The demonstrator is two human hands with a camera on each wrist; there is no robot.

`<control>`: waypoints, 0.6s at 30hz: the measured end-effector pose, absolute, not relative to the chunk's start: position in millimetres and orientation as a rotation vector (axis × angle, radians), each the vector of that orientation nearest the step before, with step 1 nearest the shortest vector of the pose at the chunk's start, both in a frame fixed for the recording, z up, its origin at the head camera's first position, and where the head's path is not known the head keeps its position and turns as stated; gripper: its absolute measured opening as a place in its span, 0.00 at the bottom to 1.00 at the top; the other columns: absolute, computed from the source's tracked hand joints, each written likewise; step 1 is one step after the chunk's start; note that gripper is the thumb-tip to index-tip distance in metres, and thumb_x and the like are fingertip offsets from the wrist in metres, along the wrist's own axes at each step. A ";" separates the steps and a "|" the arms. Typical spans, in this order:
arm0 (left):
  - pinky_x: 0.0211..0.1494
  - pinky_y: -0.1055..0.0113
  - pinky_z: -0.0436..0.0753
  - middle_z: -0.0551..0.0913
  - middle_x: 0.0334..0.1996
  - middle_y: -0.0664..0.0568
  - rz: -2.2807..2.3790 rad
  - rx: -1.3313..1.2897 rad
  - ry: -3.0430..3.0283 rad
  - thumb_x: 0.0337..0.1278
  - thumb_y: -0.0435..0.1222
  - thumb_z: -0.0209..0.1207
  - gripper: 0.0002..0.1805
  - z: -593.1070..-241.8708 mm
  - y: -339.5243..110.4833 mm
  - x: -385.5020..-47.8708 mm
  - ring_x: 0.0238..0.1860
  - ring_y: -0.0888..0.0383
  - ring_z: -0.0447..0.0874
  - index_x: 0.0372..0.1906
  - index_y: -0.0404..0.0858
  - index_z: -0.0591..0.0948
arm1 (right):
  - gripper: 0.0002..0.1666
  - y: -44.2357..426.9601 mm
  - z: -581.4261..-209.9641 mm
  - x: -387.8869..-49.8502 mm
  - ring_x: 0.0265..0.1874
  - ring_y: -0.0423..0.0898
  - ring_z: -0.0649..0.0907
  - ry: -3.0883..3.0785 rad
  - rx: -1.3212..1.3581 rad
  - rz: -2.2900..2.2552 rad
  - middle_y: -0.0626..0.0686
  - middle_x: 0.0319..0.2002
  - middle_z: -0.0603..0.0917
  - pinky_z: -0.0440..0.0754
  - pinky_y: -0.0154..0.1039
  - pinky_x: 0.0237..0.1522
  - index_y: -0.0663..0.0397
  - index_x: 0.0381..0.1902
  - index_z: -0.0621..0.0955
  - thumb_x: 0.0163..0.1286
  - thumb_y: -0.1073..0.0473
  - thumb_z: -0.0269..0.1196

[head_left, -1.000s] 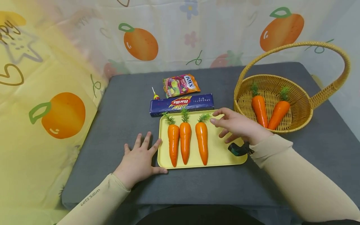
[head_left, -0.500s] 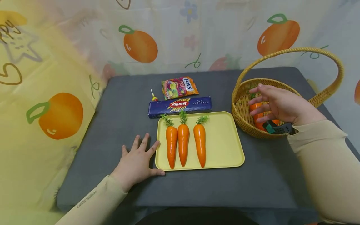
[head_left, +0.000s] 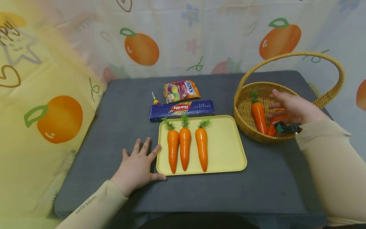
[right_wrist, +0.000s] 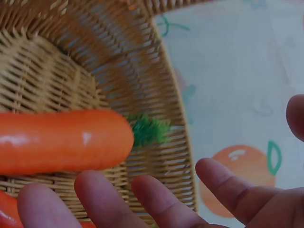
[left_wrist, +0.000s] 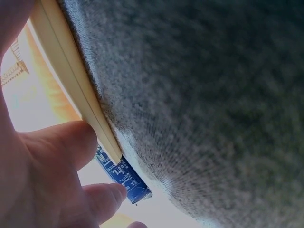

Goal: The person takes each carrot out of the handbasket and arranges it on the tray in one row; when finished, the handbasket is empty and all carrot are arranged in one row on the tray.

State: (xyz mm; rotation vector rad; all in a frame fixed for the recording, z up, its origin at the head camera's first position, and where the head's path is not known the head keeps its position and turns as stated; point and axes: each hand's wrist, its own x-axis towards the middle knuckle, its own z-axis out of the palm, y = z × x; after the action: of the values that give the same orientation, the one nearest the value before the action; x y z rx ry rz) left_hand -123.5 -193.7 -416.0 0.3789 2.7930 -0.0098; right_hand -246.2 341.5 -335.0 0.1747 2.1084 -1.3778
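Three orange carrots with green tops, a left one [head_left: 172, 148], a middle one [head_left: 185, 148] and a right one [head_left: 202, 148], lie on the yellow tray [head_left: 226, 146]. My left hand [head_left: 135, 170] rests with spread fingers at the tray's left edge; its finger touches the tray's side [left_wrist: 71, 71] in the left wrist view. My right hand [head_left: 297, 108] is over the wicker basket [head_left: 243, 121], fingers apart and holding nothing. Inside the basket, one carrot [head_left: 259, 117] lies left of the hand; another carrot [head_left: 271, 129] is partly hidden beneath it. The right wrist view shows a carrot [right_wrist: 66, 140] beside the fingertips.
Behind the tray lies a blue spaghetti box [head_left: 194, 108], with a candy bag [head_left: 181, 91] and a small lollipop [head_left: 155, 101] beyond it. The basket's tall handle [head_left: 291, 55] arches above the right hand. A printed curtain [head_left: 171, 38] hangs behind the table.
My right hand has moved right from above the tray to the basket, dipping slightly lower over it since half a second ago. The left hand keeps its place by the tray. The head view has shifted slightly.
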 end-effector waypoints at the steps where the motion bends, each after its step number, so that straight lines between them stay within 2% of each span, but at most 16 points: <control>1: 0.69 0.08 0.57 0.55 0.89 0.33 -0.010 0.377 2.791 0.46 0.82 0.67 0.67 -416.2 -193.8 -123.7 0.86 0.21 0.50 0.89 0.53 0.65 | 0.61 343.9 -336.5 -247.7 0.52 0.41 0.86 2.083 0.190 -1.393 0.77 0.88 0.38 0.56 0.81 0.79 0.53 0.90 0.29 0.81 0.20 0.30; 2: 0.69 0.08 0.57 0.55 0.89 0.33 -0.012 0.376 2.789 0.46 0.82 0.67 0.67 -416.4 -193.8 -123.9 0.86 0.21 0.50 0.89 0.53 0.64 | 0.61 346.2 -338.3 -249.4 0.51 0.39 0.87 2.054 0.206 -1.414 0.75 0.88 0.36 0.54 0.80 0.79 0.51 0.90 0.28 0.80 0.19 0.30; 4: 0.69 0.08 0.57 0.54 0.89 0.33 -0.016 0.372 2.784 0.46 0.82 0.67 0.67 -416.6 -193.9 -124.2 0.86 0.21 0.50 0.89 0.53 0.64 | 0.61 350.2 -341.4 -252.2 0.47 0.35 0.87 2.023 0.226 -1.429 0.74 0.88 0.35 0.63 0.71 0.78 0.50 0.90 0.27 0.79 0.19 0.30; 7: 0.70 0.08 0.56 0.54 0.89 0.33 -0.013 0.365 2.778 0.46 0.81 0.67 0.67 -416.0 -193.6 -124.8 0.86 0.21 0.49 0.89 0.53 0.64 | 0.61 353.7 -345.6 -255.4 0.44 0.32 0.88 2.005 0.249 -1.448 0.73 0.89 0.35 0.75 0.54 0.65 0.49 0.90 0.27 0.79 0.19 0.29; 9: 0.69 0.08 0.57 0.54 0.89 0.33 -0.012 0.364 2.775 0.46 0.81 0.68 0.67 -415.3 -193.5 -124.9 0.86 0.21 0.50 0.89 0.54 0.64 | 0.60 354.6 -349.4 -258.2 0.47 0.35 0.88 1.994 0.256 -1.462 0.73 0.89 0.35 0.78 0.46 0.58 0.50 0.90 0.28 0.80 0.19 0.28; 12: 0.69 0.08 0.57 0.54 0.89 0.33 -0.008 0.362 2.772 0.46 0.81 0.68 0.67 -414.2 -193.1 -125.1 0.86 0.22 0.50 0.89 0.54 0.64 | 0.57 353.4 -354.8 -261.9 0.66 0.56 0.84 1.969 0.248 -1.481 0.74 0.88 0.33 0.85 0.43 0.54 0.50 0.90 0.26 0.82 0.22 0.26; 14: 0.69 0.08 0.57 0.54 0.89 0.33 -0.009 0.364 2.772 0.46 0.81 0.68 0.67 -413.8 -193.0 -125.2 0.86 0.22 0.50 0.89 0.54 0.65 | 0.56 351.4 -357.8 -264.3 0.78 0.71 0.70 1.967 0.233 -1.457 0.74 0.88 0.32 0.86 0.43 0.56 0.51 0.89 0.25 0.83 0.23 0.25; 16: 0.69 0.08 0.57 0.54 0.89 0.33 -0.010 0.364 2.775 0.46 0.81 0.68 0.67 -413.7 -193.0 -125.0 0.86 0.22 0.50 0.89 0.54 0.65 | 0.55 348.4 -359.8 -266.0 0.84 0.78 0.56 1.991 0.214 -1.408 0.76 0.88 0.34 0.83 0.51 0.64 0.52 0.89 0.25 0.84 0.24 0.23; 18: 0.69 0.08 0.57 0.54 0.89 0.33 -0.015 0.363 2.774 0.46 0.82 0.68 0.67 -413.9 -192.9 -124.8 0.87 0.22 0.50 0.89 0.54 0.65 | 0.55 344.3 -362.2 -268.5 0.84 0.79 0.53 2.003 0.204 -1.373 0.77 0.87 0.35 0.74 0.61 0.76 0.54 0.89 0.25 0.84 0.24 0.23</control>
State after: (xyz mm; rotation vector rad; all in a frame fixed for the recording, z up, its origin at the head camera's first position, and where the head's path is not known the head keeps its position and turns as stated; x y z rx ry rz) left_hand -124.8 -192.9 -413.9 0.3630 2.7737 -0.0148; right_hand -268.5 344.3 -362.2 0.2041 2.0034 -1.3729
